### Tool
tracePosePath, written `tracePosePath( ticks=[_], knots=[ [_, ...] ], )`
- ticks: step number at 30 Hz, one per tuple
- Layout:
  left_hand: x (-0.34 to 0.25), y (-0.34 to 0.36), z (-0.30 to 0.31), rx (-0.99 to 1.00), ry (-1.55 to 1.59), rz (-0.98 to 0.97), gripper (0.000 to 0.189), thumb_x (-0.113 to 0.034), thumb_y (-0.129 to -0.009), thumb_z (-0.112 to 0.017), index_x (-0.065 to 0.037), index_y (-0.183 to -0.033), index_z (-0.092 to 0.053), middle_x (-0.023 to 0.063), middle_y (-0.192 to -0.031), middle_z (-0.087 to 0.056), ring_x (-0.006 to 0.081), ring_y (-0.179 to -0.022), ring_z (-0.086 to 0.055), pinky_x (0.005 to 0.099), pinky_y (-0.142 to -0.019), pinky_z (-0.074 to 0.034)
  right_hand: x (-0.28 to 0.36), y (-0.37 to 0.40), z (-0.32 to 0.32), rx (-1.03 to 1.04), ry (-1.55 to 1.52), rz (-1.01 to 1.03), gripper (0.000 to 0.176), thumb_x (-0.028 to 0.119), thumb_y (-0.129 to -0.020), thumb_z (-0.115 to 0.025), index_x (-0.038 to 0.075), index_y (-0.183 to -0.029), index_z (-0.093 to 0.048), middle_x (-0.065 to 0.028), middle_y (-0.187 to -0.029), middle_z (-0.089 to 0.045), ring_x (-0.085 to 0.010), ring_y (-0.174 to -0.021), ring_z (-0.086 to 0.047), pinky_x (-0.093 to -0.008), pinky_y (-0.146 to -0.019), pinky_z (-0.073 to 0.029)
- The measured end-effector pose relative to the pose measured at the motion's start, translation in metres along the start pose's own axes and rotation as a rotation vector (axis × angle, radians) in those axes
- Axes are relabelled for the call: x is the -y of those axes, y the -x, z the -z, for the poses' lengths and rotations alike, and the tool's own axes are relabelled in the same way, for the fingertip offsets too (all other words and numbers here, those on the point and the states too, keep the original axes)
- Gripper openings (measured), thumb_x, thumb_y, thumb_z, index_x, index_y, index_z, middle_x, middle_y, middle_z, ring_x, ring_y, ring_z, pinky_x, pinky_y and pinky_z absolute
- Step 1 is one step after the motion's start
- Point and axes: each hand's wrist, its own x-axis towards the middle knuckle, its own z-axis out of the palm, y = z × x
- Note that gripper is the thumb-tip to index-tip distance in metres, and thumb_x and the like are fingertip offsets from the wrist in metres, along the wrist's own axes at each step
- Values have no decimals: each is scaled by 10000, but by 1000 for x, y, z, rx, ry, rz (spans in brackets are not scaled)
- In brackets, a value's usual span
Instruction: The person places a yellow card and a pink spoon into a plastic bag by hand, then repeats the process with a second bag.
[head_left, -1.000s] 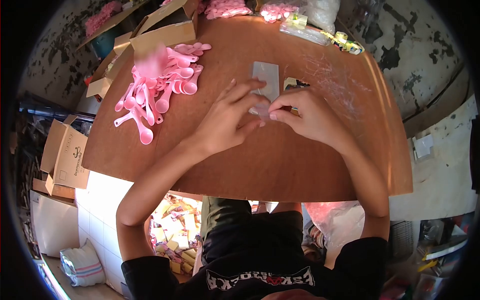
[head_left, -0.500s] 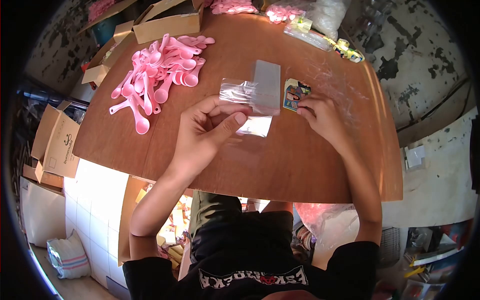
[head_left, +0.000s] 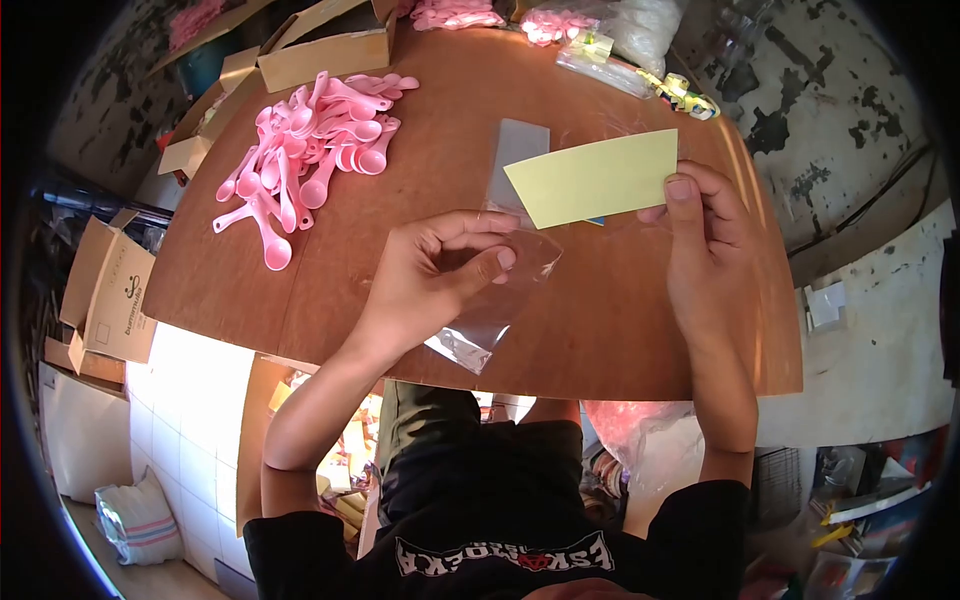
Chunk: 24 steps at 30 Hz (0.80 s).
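Pinched in my left hand (head_left: 440, 270) is a clear plastic bag (head_left: 480, 325), which hangs down toward the table's front edge. My right hand (head_left: 705, 215) grips the right end of a pale yellow card (head_left: 598, 178), held up above the table. Behind the card a small blue corner shows, mostly hidden. A greyish clear stack (head_left: 520, 138) lies flat on the table just beyond my left hand. To the left, a heap of pink plastic spoons (head_left: 310, 140) rests on the wooden table (head_left: 420, 150).
Open cardboard boxes (head_left: 325, 60) stand at the back left. Along the back edge are pink items (head_left: 555, 27), a bag of clear plastic (head_left: 640, 30) and a yellow patterned strip (head_left: 685, 97). Another carton (head_left: 115, 290) stands left of the table.
My right hand has lifted the card from the table and moved right, and its plain yellow side now shows. The bag in my left hand has swung downward.
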Motion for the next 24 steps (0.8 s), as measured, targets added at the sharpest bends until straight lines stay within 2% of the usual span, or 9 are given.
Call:
tracePosePath(
  ticks=[1, 8, 12, 14, 15, 16, 19, 23, 24],
  knots=[
    [-3, 1, -1, 13, 20, 21, 239, 13, -880, -643, 48, -1116, -635, 81, -979, -702, 75, -854, -628, 230, -759, -527, 0, -2, -2, 10, 7, -28, 143, 89, -933, -612, -38, -992, -640, -49, -860, -656, -70, -712, -599, -221, -622, -508],
    [-3, 0, 7, 65, -111, -1, 198, -13, -888, -646, 46, -1077, -643, 70, -949, -698, 73, -804, -618, 219, -741, -498, -17, -8, 4, 323, 205, -41, 121, 89, -900, -654, -25, -935, -673, -41, -837, -679, -65, -761, -613, -224, -664, -506],
    [1, 2, 1, 102, -95, 37, 187, -18, -893, -635, 49, -1067, -651, 48, -921, -692, 58, -820, -601, 228, -733, -494, -11, 0, -7, 253, 116, -60, 102, 81, -872, -682, -12, -914, -680, -51, -838, -688, -80, -758, -622, -238, -670, -499],
    [0, 2, -2, 116, -111, 61, 205, -34, -897, -637, 46, -1085, -656, 41, -897, -690, 57, -828, -597, 234, -730, -501, -9, 1, -8, 432, 202, 39, 97, 71, -844, -700, 8, -916, -686, -68, -810, -684, -141, -730, -638, -270, -695, -501],
    [-4, 3, -3, 126, -103, 50, 208, -26, -893, -642, 51, -1086, -651, 52, -936, -695, 63, -855, -603, 239, -745, -501, -11, -1, -6, 542, 222, 121, 102, 64, -833, -696, 19, -924, -691, -97, -886, -675, -213, -802, -647, -313, -756, -504],
    [-7, 4, -5, 134, -96, 41, 212, -19, -889, -647, 57, -1088, -647, 62, -976, -700, 69, -882, -608, 243, -761, -502, -11, 2, -8, 542, 223, 121, 102, 64, -833, -696, 19, -924, -691, -97, -886, -675, -213, -802, -647, -313, -756, -504],
    [-5, 8, -11, 63, -258, -103, 243, -22, -892, -645, 59, -1121, -643, 99, -1025, -703, 98, -930, -627, 253, -804, -512, -5, 12, -11, 728, 80, -2, 127, 66, -838, -677, 5, -949, -687, -144, -1081, -625, -276, -1010, -615, -364, -889, -473],
    [-6, 13, -14, 50, -352, -168, 258, -10, -881, -649, 51, -1131, -645, 134, -1057, -700, 121, -945, -646, 260, -814, -523, -3, 14, -8, 758, 64, -26, 137, 52, -840, -673, -7, -964, -677, -147, -1063, -633, -246, -995, -632, -341, -857, -496],
    [-6, 15, -15, 37, -385, -156, 264, -13, -868, -662, 42, -1126, -650, 140, -1046, -702, 135, -931, -660, 266, -795, -531, -1, 14, -7, 785, 7, -233, 145, 38, -843, -667, -9, -980, -671, -129, -1053, -639, -217, -978, -640, -318, -829, -508]
  ],
)
